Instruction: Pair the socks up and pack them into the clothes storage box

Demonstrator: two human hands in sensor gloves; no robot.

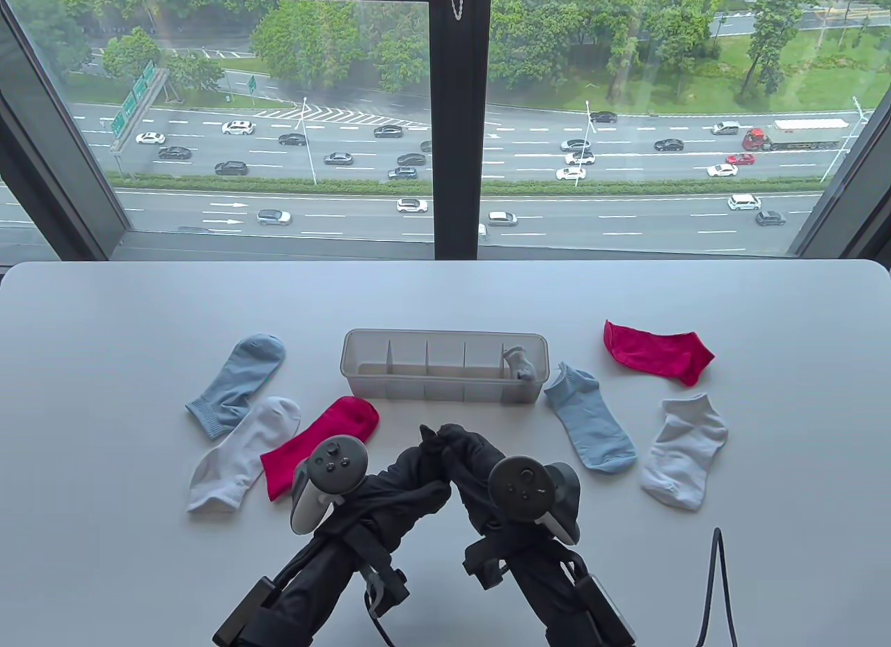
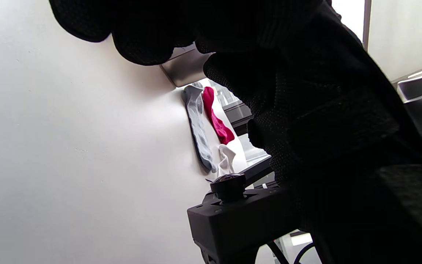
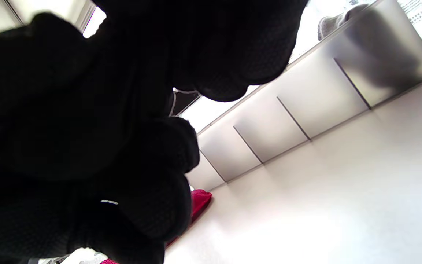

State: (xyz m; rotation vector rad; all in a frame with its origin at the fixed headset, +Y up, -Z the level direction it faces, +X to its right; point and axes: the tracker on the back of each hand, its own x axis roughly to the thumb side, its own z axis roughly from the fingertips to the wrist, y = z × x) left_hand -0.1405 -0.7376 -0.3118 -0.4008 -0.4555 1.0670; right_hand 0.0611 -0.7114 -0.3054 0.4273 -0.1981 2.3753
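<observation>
Currently both gloved hands, left hand (image 1: 411, 494) and right hand (image 1: 473, 466), meet fingertip to fingertip just in front of the translucent grey plastic divided storage box (image 1: 445, 394); whether they pinch anything there I cannot tell. One grey balled sock pair (image 1: 521, 363) already sits in the box's rightmost compartment, while six loose socks lie flat either side: light blue sock (image 1: 237, 384), white sock (image 1: 243, 452) and red sock (image 1: 324, 438) on the left, their mates on the right. Soft, light, limp knit, likely to drape and snag, so pinch at the cuff.
</observation>
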